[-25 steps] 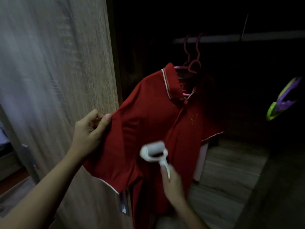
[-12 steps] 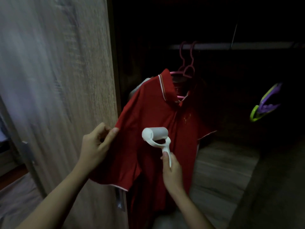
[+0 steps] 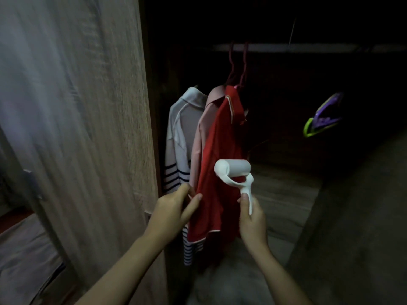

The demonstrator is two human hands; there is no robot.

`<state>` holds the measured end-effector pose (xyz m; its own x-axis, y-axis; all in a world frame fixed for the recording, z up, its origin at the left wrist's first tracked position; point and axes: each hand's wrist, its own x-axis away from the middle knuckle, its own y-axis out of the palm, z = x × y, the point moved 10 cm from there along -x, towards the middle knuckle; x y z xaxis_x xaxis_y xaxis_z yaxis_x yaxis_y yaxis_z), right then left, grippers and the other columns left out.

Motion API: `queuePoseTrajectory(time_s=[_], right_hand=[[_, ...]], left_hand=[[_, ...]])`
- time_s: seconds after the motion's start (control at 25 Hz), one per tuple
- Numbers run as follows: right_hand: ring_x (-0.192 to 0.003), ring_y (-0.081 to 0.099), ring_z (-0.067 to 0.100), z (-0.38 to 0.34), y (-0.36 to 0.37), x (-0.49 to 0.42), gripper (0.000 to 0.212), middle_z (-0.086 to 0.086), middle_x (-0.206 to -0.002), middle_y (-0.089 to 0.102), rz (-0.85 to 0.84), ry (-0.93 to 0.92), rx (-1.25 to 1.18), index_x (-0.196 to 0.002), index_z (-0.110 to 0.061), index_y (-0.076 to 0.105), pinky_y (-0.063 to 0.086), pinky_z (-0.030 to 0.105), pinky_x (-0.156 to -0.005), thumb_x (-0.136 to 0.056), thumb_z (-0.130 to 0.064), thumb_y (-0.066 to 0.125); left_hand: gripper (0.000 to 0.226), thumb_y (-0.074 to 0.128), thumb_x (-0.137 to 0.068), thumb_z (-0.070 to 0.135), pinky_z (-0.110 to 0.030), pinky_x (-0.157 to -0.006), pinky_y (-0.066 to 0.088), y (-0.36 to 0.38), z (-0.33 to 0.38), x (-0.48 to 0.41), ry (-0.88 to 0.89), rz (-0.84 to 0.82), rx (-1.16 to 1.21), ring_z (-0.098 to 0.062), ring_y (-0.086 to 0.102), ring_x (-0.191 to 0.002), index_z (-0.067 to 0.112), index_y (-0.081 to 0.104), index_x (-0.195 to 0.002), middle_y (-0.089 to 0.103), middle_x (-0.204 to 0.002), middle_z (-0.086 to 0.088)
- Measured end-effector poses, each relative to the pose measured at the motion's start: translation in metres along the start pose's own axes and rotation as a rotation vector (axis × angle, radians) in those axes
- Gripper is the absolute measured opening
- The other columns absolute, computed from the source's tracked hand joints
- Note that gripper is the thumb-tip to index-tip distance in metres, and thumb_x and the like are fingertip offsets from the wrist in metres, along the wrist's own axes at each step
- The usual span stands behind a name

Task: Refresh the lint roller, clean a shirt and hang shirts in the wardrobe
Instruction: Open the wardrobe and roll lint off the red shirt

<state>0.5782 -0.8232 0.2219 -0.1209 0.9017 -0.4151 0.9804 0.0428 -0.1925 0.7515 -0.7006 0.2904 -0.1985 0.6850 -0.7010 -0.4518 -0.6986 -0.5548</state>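
The red shirt [image 3: 217,150] hangs inside the wardrobe, turned edge-on to the camera, its white-trimmed collar uppermost and its white-edged sleeve hem low down; the lint roller [image 3: 233,170] is held in front of its right side, the white roll lying level and at or just off the cloth, though I cannot tell if they touch; the right hand [image 3: 252,221] holds the roller's white handle from below, its grip clamped round the handle with the thumb up along it; the left hand [image 3: 174,209] takes the shirt's left edge, its grip pinched together on the red cloth between thumb and fingers.

Just behind the red shirt hangs a pink shirt [image 3: 203,128], and left of that a white shirt with dark stripes [image 3: 180,137] on its sleeve and hem; the three are packed close together; dark red hangers [image 3: 236,67] hook up to the rail [image 3: 308,54], which crosses the dark upper part of the wardrobe.

The wooden wardrobe door [image 3: 88,128] fills the left side, blurred; a purple and green object [image 3: 322,115] shows in the dark to the right, well apart from the shirts; the wooden wardrobe floor [image 3: 286,194] lies below.
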Motion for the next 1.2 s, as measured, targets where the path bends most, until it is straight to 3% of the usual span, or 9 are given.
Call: queuePoseTrajectory(time_s=[0.12, 0.2, 0.32, 0.44, 0.68, 0.92, 1.2], right_hand=[[-0.065, 0.054, 0.001, -0.018, -0.035, 0.024, 0.031, 0.0, -0.068, 0.057, 0.027, -0.024, 0.058, -0.081, -0.025, 0.056, 0.039, 0.015, -0.056, -0.093, -0.046, 0.036], [-0.061, 0.052, 0.001, -0.028, -0.061, 0.049, 0.026, -0.004, -0.063, 0.052, 0.082, -0.015, 0.124, -0.077, -0.03, 0.053, 0.037, 0.016, -0.054, -0.096, -0.04, 0.038], [-0.051, 0.048, 0.004, -0.041, -0.092, 0.098, 0.03, -0.006, -0.054, 0.047, 0.143, 0.03, 0.263, -0.066, -0.031, 0.045, 0.034, 0.017, -0.049, -0.095, -0.039, 0.041], [-0.05, 0.05, 0.007, -0.045, -0.124, 0.174, 0.033, -0.005, -0.052, 0.049, 0.247, 0.091, 0.345, -0.063, -0.026, 0.043, 0.035, 0.024, -0.049, -0.093, -0.039, 0.043], [-0.052, 0.049, 0.002, -0.032, -0.205, 0.323, 0.03, -0.009, -0.056, 0.052, 0.39, 0.327, 0.487, -0.071, -0.019, 0.048, 0.034, 0.026, -0.047, -0.093, -0.039, 0.046], [-0.067, 0.059, 0.025, -0.006, -0.313, 0.457, 0.035, 0.003, -0.071, 0.064, 0.542, 0.592, 0.622, -0.076, -0.025, 0.047, 0.043, 0.033, -0.06, -0.085, -0.059, 0.042], [-0.074, 0.061, 0.029, 0.011, -0.46, 0.635, 0.035, 0.005, -0.077, 0.065, 0.742, 0.854, 0.762, -0.088, -0.021, 0.05, 0.043, 0.034, -0.062, -0.089, -0.055, 0.04]], left_hand=[[0.031, 0.042, -0.088, 0.045, -0.027, -0.054, 0.039, 0.013, 0.02, 0.007, 0.053, -0.054, -0.029, -0.011, 0.057, -0.052, 0.018, 0.052, -0.077, 0.059, -0.057, 0.002], [0.032, 0.041, -0.088, 0.041, -0.031, -0.059, 0.041, 0.018, 0.036, 0.012, 0.068, -0.091, -0.027, -0.019, 0.063, -0.061, 0.015, 0.06, -0.087, 0.066, -0.064, -0.003], [0.035, 0.047, -0.094, 0.028, -0.033, -0.086, 0.045, 0.028, 0.048, 0.03, -0.011, -0.193, 0.02, -0.027, 0.064, -0.103, 0.011, 0.058, -0.122, 0.069, -0.11, -0.013], [0.045, 0.045, -0.096, 0.024, -0.032, -0.109, 0.03, 0.042, 0.068, 0.076, 0.012, -0.342, 0.049, -0.027, 0.042, -0.133, 0.007, 0.042, -0.138, 0.044, -0.143, -0.016], [0.054, 0.035, -0.099, 0.034, -0.045, -0.114, 0.02, 0.079, 0.138, 0.171, 0.126, -0.6, 0.007, -0.027, 0.019, -0.144, 0.009, 0.025, -0.146, 0.023, -0.155, -0.011], [0.058, 0.032, -0.099, 0.039, -0.045, -0.114, 0.017, 0.132, 0.242, 0.275, 0.269, -0.814, 0.067, -0.026, 0.013, -0.145, 0.011, 0.02, -0.148, 0.016, -0.158, -0.008], [0.059, 0.029, -0.099, 0.041, -0.043, -0.116, 0.013, 0.208, 0.416, 0.415, 0.494, -1.05, 0.153, -0.024, 0.009, -0.146, 0.011, 0.017, -0.149, 0.011, -0.158, -0.007]])
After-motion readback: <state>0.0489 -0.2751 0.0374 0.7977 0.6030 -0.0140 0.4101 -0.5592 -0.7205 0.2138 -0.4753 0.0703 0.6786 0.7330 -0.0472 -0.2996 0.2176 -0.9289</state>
